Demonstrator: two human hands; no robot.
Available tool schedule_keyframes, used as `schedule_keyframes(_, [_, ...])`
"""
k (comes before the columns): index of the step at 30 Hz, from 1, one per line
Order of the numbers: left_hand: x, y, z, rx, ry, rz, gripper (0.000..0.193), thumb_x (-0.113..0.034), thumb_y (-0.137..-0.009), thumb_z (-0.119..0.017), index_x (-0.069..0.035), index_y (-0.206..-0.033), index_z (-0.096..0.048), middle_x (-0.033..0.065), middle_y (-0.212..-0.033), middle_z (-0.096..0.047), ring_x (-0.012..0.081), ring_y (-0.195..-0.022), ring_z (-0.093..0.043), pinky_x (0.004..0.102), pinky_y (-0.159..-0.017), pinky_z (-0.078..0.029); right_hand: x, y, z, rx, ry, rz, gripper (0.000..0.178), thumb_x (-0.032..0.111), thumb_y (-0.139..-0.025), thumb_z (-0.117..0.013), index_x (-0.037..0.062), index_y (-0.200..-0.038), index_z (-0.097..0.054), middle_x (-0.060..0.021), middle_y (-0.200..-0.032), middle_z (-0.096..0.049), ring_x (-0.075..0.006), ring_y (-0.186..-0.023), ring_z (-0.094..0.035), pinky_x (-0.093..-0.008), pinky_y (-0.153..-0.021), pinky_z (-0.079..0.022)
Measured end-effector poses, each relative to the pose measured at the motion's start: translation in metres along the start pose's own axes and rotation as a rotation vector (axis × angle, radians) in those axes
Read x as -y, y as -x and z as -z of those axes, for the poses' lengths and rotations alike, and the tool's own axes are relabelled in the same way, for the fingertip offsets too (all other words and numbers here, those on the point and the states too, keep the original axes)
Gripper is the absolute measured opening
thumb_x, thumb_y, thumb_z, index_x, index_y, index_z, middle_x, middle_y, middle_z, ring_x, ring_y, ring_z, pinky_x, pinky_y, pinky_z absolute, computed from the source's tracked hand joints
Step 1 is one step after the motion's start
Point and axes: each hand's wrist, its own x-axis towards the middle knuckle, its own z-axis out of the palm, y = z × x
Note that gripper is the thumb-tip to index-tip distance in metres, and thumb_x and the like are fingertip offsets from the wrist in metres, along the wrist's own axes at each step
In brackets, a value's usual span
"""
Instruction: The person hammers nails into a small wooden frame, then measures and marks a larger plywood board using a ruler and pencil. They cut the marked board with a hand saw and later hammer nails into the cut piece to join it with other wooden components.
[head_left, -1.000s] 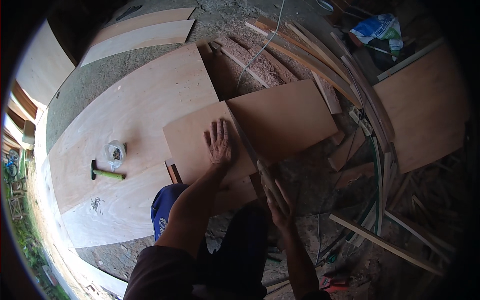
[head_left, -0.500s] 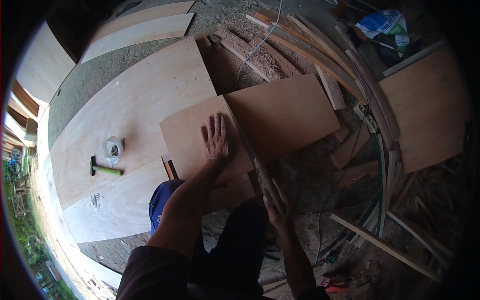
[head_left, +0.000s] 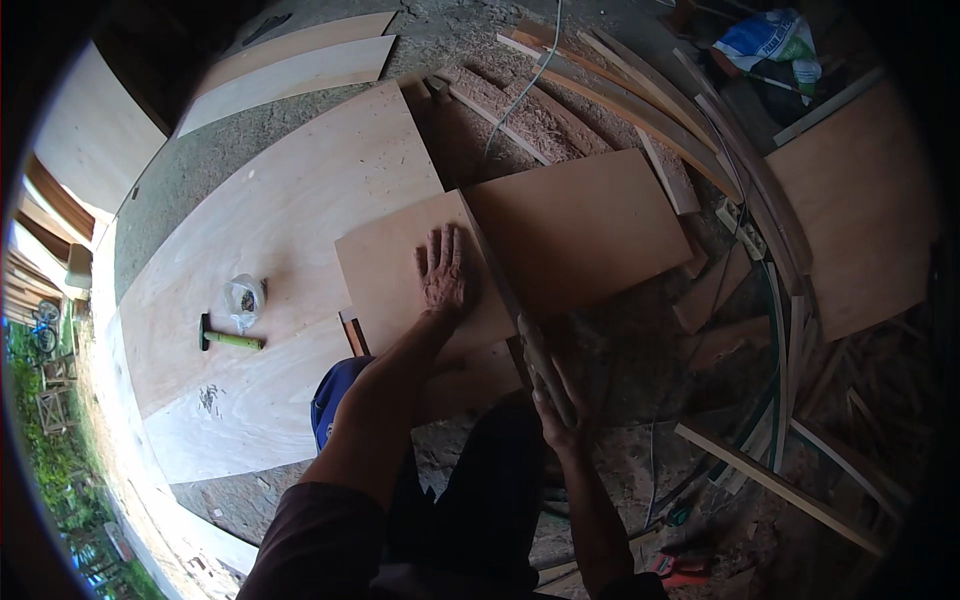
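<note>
My left hand (head_left: 447,280) lies flat with fingers spread on a light brown plywood panel (head_left: 385,260), close to its right edge. A handsaw (head_left: 543,365), seen nearly edge-on, lies along that edge, its thin blade pointing away from me. Wrapped round its handle is my right hand (head_left: 560,415), just in front of my right knee. Beyond the blade, a darker brown plywood piece (head_left: 590,230) reaches to the right; whether it is joined to the panel under my left hand I cannot tell.
A large pale plywood sheet (head_left: 200,400) at left carries a hammer (head_left: 232,340) with a green handle, a clear plastic tub (head_left: 242,297) and a small pile of nails (head_left: 209,400). Sawdust-covered offcuts (head_left: 500,105), wood strips (head_left: 780,485) and a cable (head_left: 518,95) lie around.
The whole view has shifted slightly to the right. My left hand stays pressed on the panel, and the handsaw in my right hand is at nearly the same place along the edge.
</note>
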Motion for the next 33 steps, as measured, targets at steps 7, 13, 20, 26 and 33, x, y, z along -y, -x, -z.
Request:
schedule_keyframes(7, [-0.002, 0.07, 0.049, 0.166, 0.287, -0.328, 0.088, -0.053, -0.095, -0.055, -0.006, -0.16, -0.02, 0.0137, -0.168, -0.017, 0.0332, -0.156, -0.01, 0.0618, -0.122, -0.002, 0.026, -0.023, -0.009, 0.044, -0.113, -0.113, 0.05, 0.024, -0.095, -0.069, -0.0009, -0.137, -0.057, -0.0191, -0.122, -0.068, -0.0269, -0.109, -0.068, -0.0377, -0.095, -0.053])
schedule_keyframes(13, [0.014, 0.052, 0.055, 0.198, 0.155, -0.314, 0.097, -0.063, -0.092, -0.055, -0.006, -0.161, -0.018, 0.0148, -0.168, -0.014, 0.0337, -0.156, -0.008, 0.0597, -0.123, -0.003, 0.022, -0.051, -0.026, 0.018, -0.074, 0.131, 0.045, 0.023, -0.094, -0.069, -0.0007, -0.132, -0.061, -0.0202, -0.127, -0.065, -0.0288, -0.117, -0.064, -0.039, -0.1, -0.049])
schedule_keyframes(20, [0.008, 0.026, 0.055, 0.16, 0.202, -0.219, 0.088, -0.06, -0.096, -0.05, -0.007, -0.16, -0.021, 0.0134, -0.167, -0.019, 0.0341, -0.155, -0.012, 0.0585, -0.123, -0.004, 0.016, -0.067, -0.022, -0.021, 0.139, 0.135, 0.047, 0.022, -0.091, -0.072, 0.0057, -0.134, -0.062, -0.0179, -0.127, -0.065, -0.0324, -0.112, -0.066, -0.0398, -0.096, -0.051])
schedule_keyframes(26, [0.019, 0.031, 0.052, 0.146, 0.124, -0.19, 0.087, -0.06, -0.096, -0.048, -0.007, -0.16, -0.021, 0.0131, -0.167, -0.019, 0.0342, -0.155, -0.013, 0.0549, -0.124, -0.005, -0.01, 0.069, 0.049, 0.075, 0.049, 0.08, 0.053, 0.018, -0.088, -0.071, -0.0013, -0.136, -0.058, -0.0202, -0.123, -0.068, -0.0337, -0.103, -0.071, -0.0412, -0.088, -0.056])
schedule_keyframes(33, [0.011, 0.027, 0.058, 0.158, 0.149, -0.222, 0.087, -0.061, -0.096, -0.047, -0.008, -0.16, -0.022, 0.0127, -0.167, -0.019, 0.034, -0.155, -0.013, 0.0555, -0.124, -0.005, 0.008, 0.007, 0.01, 0.076, -0.005, -0.141, 0.053, 0.024, -0.092, -0.071, 0.0024, -0.138, -0.058, -0.019, -0.121, -0.069, -0.0294, -0.106, -0.071, -0.0397, -0.091, -0.054])
